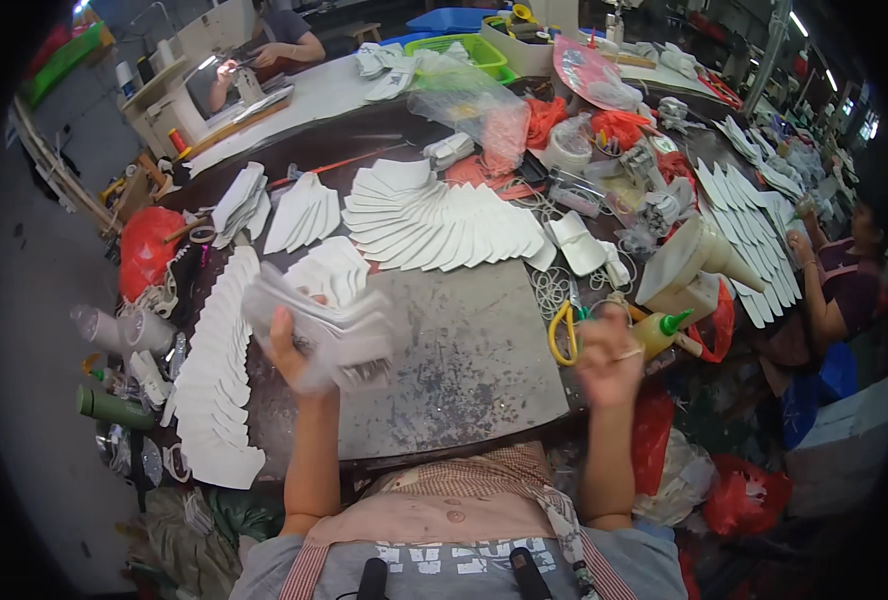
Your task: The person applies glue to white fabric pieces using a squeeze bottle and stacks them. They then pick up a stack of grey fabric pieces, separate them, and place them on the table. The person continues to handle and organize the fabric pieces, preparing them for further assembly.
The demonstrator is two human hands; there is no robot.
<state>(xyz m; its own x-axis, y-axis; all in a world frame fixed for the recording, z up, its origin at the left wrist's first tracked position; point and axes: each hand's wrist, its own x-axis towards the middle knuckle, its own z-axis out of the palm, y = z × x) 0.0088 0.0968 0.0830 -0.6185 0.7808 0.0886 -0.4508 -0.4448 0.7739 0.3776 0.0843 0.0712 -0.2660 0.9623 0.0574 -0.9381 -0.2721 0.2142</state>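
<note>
My left hand (286,350) is closed on a loose stack of white cut pieces (349,330), thin and flat, fanned and smeared by motion above the grey work board (454,370). Off the board's right edge, my right hand (609,358) is raised beside yellow-handled scissors (562,335) and a bottle with a green nozzle (656,333); its fingers are too blurred to read. Behind the left hand lie more white pieces (329,268). An overlapping row of them (216,390) runs down the left side, and another row (444,220) curves along the board's far edge.
A beige funnel-shaped container (689,265) stands at the right, near tangled white cord (554,292). Red plastic bags (149,245) and a green flask (114,407) line the left edge. Co-workers sit at the upper left (289,40) and right (844,270), the latter by more white pieces.
</note>
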